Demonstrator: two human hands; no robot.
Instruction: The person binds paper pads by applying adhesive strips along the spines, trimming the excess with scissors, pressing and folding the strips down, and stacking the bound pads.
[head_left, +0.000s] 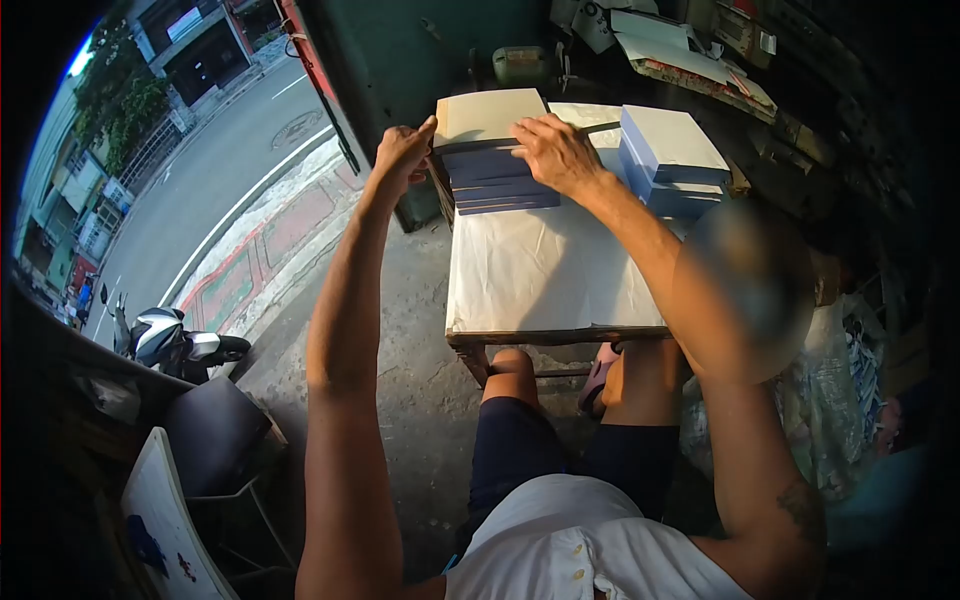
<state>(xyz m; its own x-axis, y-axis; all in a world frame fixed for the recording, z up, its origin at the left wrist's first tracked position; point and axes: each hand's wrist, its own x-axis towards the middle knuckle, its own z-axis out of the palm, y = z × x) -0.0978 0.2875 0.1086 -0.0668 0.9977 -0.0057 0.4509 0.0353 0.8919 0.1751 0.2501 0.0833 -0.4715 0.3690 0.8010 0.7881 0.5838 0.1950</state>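
On the far left part of a white-covered table stands a stack of pads or booklets with pale tops and blue edges. My left hand is at the stack's left side, its fingers bent and pressed together by the top corner; what they hold, if anything, is too small to tell. My right hand rests against the stack's right front edge, fingers curved and partly spread over the top pads. A second stack with blue sides stands to the right, apart from both hands.
Papers on a cluttered surface lie at the back right. A green motor-like machine is behind the table. Plastic bags hang at the right. At the lower left stands a chair; a motorcycle is outside by the street.
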